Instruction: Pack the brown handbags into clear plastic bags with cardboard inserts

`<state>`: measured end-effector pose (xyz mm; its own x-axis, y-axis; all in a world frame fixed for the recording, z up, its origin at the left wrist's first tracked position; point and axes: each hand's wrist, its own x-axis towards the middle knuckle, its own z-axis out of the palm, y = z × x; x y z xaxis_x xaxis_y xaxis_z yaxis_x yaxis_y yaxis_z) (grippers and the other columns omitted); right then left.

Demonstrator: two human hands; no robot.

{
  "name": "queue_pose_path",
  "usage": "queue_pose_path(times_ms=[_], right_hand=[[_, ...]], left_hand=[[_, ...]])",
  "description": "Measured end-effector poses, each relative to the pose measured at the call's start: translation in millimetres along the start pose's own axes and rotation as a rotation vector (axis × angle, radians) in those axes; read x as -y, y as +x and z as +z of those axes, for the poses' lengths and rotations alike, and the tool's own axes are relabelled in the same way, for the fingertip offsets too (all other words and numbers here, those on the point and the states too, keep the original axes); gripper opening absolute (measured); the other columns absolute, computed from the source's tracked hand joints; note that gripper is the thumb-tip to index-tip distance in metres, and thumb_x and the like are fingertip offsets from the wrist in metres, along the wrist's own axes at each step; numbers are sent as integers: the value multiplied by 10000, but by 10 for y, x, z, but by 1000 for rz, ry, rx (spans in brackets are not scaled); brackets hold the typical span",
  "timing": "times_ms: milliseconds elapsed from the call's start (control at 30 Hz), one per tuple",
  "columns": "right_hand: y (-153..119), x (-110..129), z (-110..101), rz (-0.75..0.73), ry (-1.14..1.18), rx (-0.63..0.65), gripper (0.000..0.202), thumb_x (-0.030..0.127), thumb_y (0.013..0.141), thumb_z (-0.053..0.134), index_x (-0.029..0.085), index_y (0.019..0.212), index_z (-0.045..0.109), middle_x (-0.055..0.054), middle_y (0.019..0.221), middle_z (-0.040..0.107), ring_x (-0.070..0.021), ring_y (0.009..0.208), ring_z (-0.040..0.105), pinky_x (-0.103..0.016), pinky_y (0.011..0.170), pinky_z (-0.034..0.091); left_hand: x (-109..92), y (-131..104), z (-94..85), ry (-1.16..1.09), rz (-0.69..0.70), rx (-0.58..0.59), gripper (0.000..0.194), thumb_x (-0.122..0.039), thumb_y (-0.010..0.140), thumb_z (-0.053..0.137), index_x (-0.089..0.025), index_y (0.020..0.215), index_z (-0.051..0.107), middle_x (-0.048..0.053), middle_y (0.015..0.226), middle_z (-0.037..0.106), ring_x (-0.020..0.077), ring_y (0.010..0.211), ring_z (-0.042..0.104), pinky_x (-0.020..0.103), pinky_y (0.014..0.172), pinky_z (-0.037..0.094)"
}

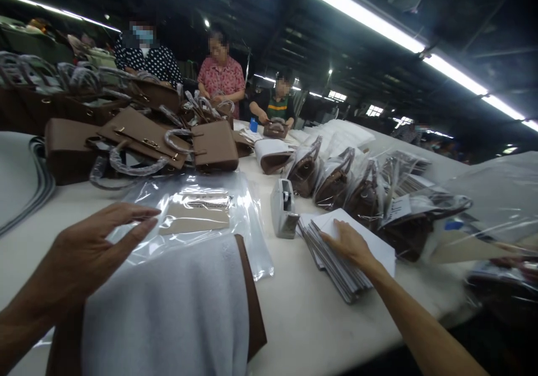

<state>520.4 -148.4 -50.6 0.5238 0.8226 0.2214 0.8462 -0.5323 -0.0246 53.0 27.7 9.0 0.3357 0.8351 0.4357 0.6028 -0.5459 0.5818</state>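
Right in front of me a brown handbag (254,309) lies under a soft pale grey cloth (176,303). My left hand (101,241) hovers over its upper left side, thumb and fingers stretched out and slightly apart, holding nothing I can see. Beyond the cloth lies a clear plastic bag (252,247) with a printed warning and a beige patch showing. On the right, my right hand (351,244) is on a stack of white folded sheets (336,275), its thumb and curled fingers closed at the left edge of the top white sheet (378,247).
A grey tape dispenser (283,208) stands left of the stack. Brown handbags with wrapped handles (143,135) are piled at the back left. Several plastic-wrapped handbags (334,180) line the right. Co-workers (222,79) stand across the white table (290,320).
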Motion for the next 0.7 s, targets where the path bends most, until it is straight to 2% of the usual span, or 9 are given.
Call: queue_pose_path(times_ms=[133,233,333,433,500,533,567,633,700], right_hand=[[47,78,9,25,-15,19,684,687,757,362,110,1029,608,-165,998,617,-293,931,573,-374,799,421],[66,52,-39,15,-17,13,618,668,773,367,157,982,646,-98,973,646,-254,886,595,-304,750,433],[101,-40,-169,27,-41,-34,552,562,858,300,174,774,682,-38,774,667,-199,740,617,-241,641,428],[50,-57,-492,114,-119,-186,573,440,910,233,102,733,661,-118,706,644,-229,687,613,-287,600,411],[-93,105,-791,94,-173,-393,503,390,911,267,67,855,648,-180,794,645,-264,768,617,-325,619,417],[-206,261,-937,-13,-196,-583,419,366,898,340,79,893,645,-171,828,653,-253,800,623,-315,633,431],[-346,465,-1064,-193,-182,-747,311,322,867,437,98,945,637,-155,895,657,-239,864,620,-307,690,451],[-697,987,-1221,-573,-49,-790,301,240,818,531,162,1105,576,-100,1052,629,-229,1027,563,-335,851,444],[-1085,1555,-1211,-998,128,-782,311,323,839,497,166,1091,588,-84,1062,627,-232,1075,536,-329,867,458]], left_hand=[[-297,-2,136,-109,79,116,281,-480,765,554,-278,952,608,-57,1010,606,169,898,556,142,502,417],[-396,8,210,-172,129,184,264,-469,763,553,-272,921,629,-25,979,624,188,864,570,182,566,452],[-495,20,254,-225,164,245,230,-448,767,552,-271,879,647,-18,920,640,187,828,578,229,686,468],[-648,-2,262,-306,106,328,234,-439,787,532,-251,856,652,-5,875,652,188,814,586,261,735,466],[-796,-38,262,-433,14,441,287,-456,814,488,-223,854,650,17,842,656,192,794,598,281,714,481],[-880,-60,266,-538,-46,503,331,-477,824,460,-206,871,644,33,844,656,196,786,605,289,690,492],[-964,-83,273,-679,-120,555,381,-502,830,432,-191,925,630,52,880,655,205,794,613,299,665,504],[-1109,-143,284,-983,-271,588,487,-560,815,414,-178,1082,556,95,1010,630,230,837,621,311,614,520],[-1177,-245,257,-1160,-399,527,531,-550,792,470,-172,1164,492,114,1041,622,232,821,629,301,586,518]])
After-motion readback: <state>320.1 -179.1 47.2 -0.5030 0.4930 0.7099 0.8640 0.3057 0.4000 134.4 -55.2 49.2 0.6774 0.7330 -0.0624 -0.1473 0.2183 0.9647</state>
